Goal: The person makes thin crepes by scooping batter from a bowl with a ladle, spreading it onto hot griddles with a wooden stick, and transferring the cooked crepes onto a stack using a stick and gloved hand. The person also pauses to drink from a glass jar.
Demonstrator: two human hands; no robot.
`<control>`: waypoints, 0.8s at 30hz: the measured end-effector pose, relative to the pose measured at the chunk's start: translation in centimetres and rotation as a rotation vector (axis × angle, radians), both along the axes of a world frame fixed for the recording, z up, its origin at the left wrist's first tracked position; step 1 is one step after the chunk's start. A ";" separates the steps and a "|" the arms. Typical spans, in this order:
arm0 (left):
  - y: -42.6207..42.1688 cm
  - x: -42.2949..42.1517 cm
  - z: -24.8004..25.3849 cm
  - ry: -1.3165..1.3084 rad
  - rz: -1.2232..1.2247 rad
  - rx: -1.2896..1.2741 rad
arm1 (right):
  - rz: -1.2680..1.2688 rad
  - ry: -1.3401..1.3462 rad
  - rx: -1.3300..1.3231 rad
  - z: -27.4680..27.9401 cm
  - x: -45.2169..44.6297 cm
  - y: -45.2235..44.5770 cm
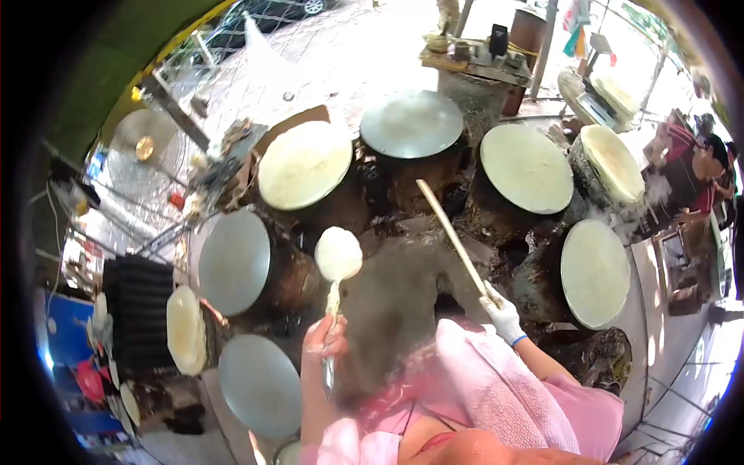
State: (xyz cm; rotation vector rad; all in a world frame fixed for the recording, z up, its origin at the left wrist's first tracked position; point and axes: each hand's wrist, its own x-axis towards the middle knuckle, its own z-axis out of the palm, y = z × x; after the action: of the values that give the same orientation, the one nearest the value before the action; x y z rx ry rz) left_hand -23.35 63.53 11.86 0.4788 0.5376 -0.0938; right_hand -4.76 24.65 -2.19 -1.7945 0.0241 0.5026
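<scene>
My left hand (328,339) is closed round the handle of a ladle, whose round bowl (339,253) is covered in pale batter. Batter also coats the upper handle. In my right hand (504,318), which wears a white glove, is a long wooden stick (451,236) pointing up and away. Round griddles curve about me. Pale sheets of batter cover the back-left griddle (306,165), the back-right griddle (527,168) and the right griddle (595,273). Bare grey surfaces show on the back griddle (411,124), the left griddle (235,263) and the near-left griddle (260,385).
Stacks of flat pancakes stand at left (186,331) and at upper right (612,164), with steam near the latter. A fan (145,148) is at far left. Other people (701,167) are at the right edge. A cluttered stand (477,66) rises behind the griddles.
</scene>
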 end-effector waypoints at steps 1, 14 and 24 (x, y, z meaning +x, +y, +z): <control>0.1 3.9 0.8 -0.018 -0.028 0.006 | -0.070 -0.054 0.039 -1.5 1.3 -1.1; 2.1 53.7 0.8 -0.049 -0.356 0.466 | -0.265 0.069 0.190 2.1 28.9 3.4; 2.0 72.1 -13.4 -0.187 -0.212 0.679 | -0.125 -0.184 -0.715 0.4 41.9 19.4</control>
State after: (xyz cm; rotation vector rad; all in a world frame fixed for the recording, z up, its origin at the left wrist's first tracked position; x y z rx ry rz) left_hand 48.76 65.57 -1.51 1.1954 0.3225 -0.0661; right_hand 37.16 44.08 -1.76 -2.5130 0.2094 0.2444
